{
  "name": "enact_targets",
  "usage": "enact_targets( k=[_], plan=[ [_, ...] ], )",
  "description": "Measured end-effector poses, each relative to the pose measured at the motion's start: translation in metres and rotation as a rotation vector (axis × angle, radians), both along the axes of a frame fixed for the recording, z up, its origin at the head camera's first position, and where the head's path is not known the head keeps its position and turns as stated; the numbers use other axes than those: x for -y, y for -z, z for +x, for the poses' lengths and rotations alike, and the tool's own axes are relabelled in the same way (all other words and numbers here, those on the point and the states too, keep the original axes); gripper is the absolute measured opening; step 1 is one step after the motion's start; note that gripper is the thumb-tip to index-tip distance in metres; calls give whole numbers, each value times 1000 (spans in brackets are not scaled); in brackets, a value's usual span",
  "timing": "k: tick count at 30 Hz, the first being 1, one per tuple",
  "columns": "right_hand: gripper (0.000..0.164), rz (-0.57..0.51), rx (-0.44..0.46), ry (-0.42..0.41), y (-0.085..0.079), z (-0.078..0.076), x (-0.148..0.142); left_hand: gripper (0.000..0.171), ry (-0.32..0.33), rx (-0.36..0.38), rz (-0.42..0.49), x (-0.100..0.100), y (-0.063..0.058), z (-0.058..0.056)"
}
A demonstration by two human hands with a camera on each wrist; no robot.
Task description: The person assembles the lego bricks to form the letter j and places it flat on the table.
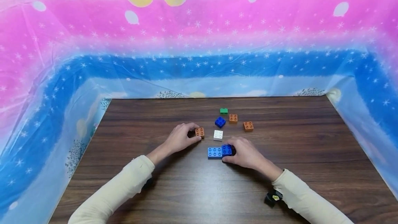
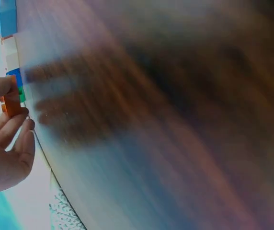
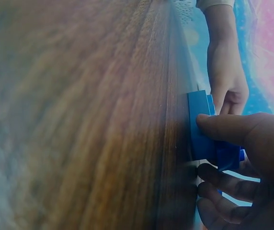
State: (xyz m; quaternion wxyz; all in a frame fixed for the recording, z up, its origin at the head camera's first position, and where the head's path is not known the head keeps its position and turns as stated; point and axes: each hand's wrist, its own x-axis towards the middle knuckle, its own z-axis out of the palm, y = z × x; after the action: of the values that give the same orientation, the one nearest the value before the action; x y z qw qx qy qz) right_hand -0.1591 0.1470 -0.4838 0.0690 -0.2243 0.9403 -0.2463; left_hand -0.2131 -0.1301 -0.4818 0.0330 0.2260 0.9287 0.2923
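Observation:
My left hand (image 1: 181, 136) pinches an orange four-stud brick (image 1: 199, 132) between thumb and fingers; the left wrist view shows this orange brick (image 2: 12, 98) from the side. My right hand (image 1: 245, 152) grips a dark blue brick (image 1: 226, 149) at the right end of a longer light blue brick (image 1: 214, 152). In the right wrist view, the dark blue brick (image 3: 228, 155) sits on the light blue brick (image 3: 199, 127), whose side the thumb presses. A white brick (image 1: 218, 134) lies between the two hands, just behind the light blue one.
Farther back stand another dark blue brick (image 1: 220, 122), a green brick (image 1: 224, 111) and two more orange bricks, one nearer the middle (image 1: 233, 118) and one to the right (image 1: 248, 126). A patterned cloth (image 1: 199, 66) hangs along the back and sides of the wooden table (image 1: 140, 113).

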Motion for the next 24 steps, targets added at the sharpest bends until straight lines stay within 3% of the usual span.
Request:
enact_targets(
  k=[10, 17, 24],
  plan=[
    [47, 9, -2, -8, -1, -2, -1, 55, 39, 32, 68, 0, -7, 9],
    [45, 17, -22, -18, -1, -2, -1, 46, 85, 6, 50, -4, -11, 18],
    [46, 20, -21, -25, 0, -2, -1, 43, 115, 40, 63, -6, -12, 30]
  ],
)
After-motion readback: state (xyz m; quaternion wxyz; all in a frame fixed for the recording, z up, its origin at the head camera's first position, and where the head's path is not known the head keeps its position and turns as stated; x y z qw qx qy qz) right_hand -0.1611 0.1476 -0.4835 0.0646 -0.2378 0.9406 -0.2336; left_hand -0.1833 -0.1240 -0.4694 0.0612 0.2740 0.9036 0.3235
